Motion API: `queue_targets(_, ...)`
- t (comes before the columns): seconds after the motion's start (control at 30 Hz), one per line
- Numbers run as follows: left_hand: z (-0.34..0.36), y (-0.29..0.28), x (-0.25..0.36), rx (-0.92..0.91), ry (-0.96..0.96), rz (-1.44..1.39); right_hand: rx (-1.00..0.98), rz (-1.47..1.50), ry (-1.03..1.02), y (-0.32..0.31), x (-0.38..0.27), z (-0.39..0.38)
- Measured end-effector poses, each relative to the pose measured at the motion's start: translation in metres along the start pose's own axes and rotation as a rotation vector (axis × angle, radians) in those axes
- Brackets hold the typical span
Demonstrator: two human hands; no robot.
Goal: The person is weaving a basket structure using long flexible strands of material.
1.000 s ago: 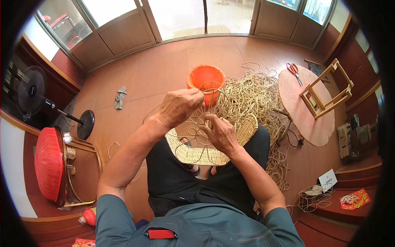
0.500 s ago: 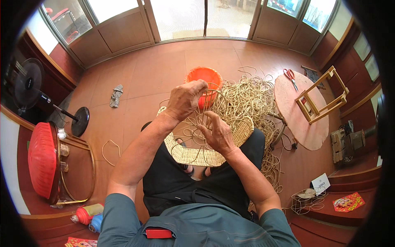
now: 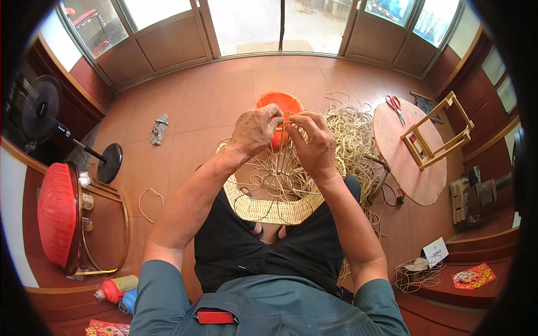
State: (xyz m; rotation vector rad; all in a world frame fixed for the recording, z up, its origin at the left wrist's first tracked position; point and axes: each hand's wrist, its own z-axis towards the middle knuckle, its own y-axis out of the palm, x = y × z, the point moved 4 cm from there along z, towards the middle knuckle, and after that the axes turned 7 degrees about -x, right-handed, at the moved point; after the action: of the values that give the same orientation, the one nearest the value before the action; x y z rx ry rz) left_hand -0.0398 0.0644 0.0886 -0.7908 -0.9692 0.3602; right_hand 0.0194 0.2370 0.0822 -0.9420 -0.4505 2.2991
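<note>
Over my lap rests a curved, woven straw-coloured piece [image 3: 252,210] with thin bent strands [image 3: 277,179] rising from it. My left hand [image 3: 255,129] pinches one of these strands near its top, above the middle of the piece. Just to its right, my right hand [image 3: 314,143] is closed on the same strands, its fingertips close to the left ones. An orange bucket [image 3: 278,99] stands behind them, partly hidden by both hands.
A big heap of straw cord [image 3: 350,129] lies right of the bucket, beside a round board [image 3: 414,179] bearing red scissors [image 3: 396,106] and a wooden frame [image 3: 434,159]. A fan [image 3: 40,103] and red cushioned chair [image 3: 55,215] stand left; a grey rag [image 3: 158,129] lies on the floor.
My right hand has moved up from lower on the strands to beside my left hand, its fingers now pinched at the top. My left hand has shifted slightly higher.
</note>
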Motion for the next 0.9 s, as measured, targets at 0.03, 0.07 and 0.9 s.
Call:
queue_targets(0.03,0.002,0.001,0.0,-0.022,-0.007,-0.017,-0.033,0.066,0.022,0.005,0.006,0.003)
queue_targets(0.07,0.005,0.001,0.0,-0.044,-0.013,-0.035,-0.033,0.068,0.007,0.009,0.013,0.006)
queue_targets(0.9,-0.04,0.013,-0.007,0.048,0.059,0.163,-0.146,0.129,0.108,0.017,0.01,0.005)
